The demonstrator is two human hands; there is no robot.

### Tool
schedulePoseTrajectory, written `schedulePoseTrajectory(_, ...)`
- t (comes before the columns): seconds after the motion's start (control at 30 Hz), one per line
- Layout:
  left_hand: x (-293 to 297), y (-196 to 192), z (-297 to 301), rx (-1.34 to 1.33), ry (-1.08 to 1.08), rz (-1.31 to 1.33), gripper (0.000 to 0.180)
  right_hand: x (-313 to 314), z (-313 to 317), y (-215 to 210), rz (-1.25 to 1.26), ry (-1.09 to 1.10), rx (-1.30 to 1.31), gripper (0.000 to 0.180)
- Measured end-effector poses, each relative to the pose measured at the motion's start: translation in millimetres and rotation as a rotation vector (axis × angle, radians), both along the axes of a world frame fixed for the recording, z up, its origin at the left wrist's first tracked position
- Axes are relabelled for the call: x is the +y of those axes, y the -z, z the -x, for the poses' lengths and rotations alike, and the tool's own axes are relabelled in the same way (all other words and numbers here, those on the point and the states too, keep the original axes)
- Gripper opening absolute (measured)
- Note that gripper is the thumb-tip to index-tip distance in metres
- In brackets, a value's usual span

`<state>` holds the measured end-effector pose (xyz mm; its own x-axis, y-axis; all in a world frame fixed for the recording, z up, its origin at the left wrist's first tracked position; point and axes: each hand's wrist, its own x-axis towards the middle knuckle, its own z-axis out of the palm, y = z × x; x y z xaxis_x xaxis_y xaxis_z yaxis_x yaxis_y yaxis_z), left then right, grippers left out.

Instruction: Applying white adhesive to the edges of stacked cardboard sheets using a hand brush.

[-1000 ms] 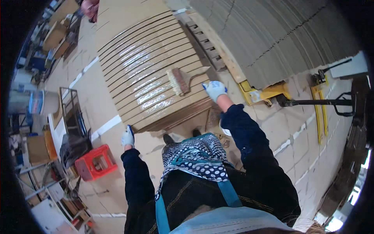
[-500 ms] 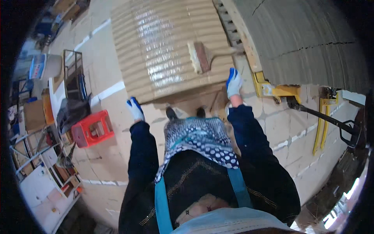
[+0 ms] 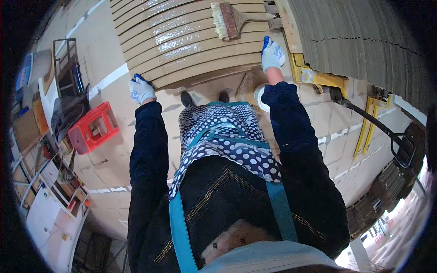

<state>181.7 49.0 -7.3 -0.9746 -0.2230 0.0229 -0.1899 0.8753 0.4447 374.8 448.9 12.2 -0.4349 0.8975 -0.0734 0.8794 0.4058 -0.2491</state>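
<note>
Cardboard [image 3: 193, 38] lies in an overlapping stack of sheets, stepped like shallow stairs, in front of the worker, and the step in hand looks to me like steadying or squaring it. The left hand [image 3: 142, 88], gloved, has its fingers curled in at the near left corner; the right hand [image 3: 273, 53] is at the near right corner, fingers bent. From where I stand I cannot tell whether either one truly pinches the edge or only presses on it. Any shift would call for both sides moving evenly, I'd judge, since a wide brush [image 3: 231, 20] lies loose on top, bristles pointing left.

The upper sheets shine in a band, probably wet. A white round container [image 3: 257, 96] stands on the pale floor [image 3: 114, 170] beside the right forearm. Off to the left sits a red stool [image 3: 84, 136]; to the right, a tall grey stack [image 3: 364, 41] rises beside yellow lifting gear [image 3: 327, 81].
</note>
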Motion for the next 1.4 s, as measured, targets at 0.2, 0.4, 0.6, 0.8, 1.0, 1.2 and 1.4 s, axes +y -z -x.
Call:
schedulePoseTrajectory(0.2,-6.2,-10.0,7.2,-0.115,0.016,-0.062,0.04,5.5,-1.1,-4.6,0.014,-0.104,-0.125,0.059)
schedulePoseTrajectory(0.4,-1.5,-6.3,6.0,-0.125,0.023,0.055,0.044,11.0,4.3,13.1,0.034,-0.07,-0.098,0.06)
schedulePoseTrajectory(0.6,-63.1,-26.4,42.4,-0.221,0.289,0.196,0.055,41.5,-13.5,-13.7,0.183,-0.215,0.058,0.06)
schedulePoseTrajectory(0.8,-62.3,2.2,20.3,-0.697,0.035,-0.508,0.07,4.1,-22.2,-17.0,0.118,-0.366,-0.259,0.063)
schedulePoseTrajectory(1.0,-65.3,-17.7,43.6,-0.587,0.413,0.175,0.073,17.5,-15.9,-50.8,-0.074,-0.633,-0.255,0.069)
schedulePoseTrajectory(1.2,-81.8,4.1,15.4,-0.046,0.517,-0.667,0.045,1.3,-38.9,-13.1,0.81,-0.023,1.032,0.034)
schedulePoseTrajectory(1.4,-29.0,28.3,3.6,0.094,-0.155,-0.899,0.031,-14.4,-22.5,44.4,-0.124,-0.069,0.494,0.034)
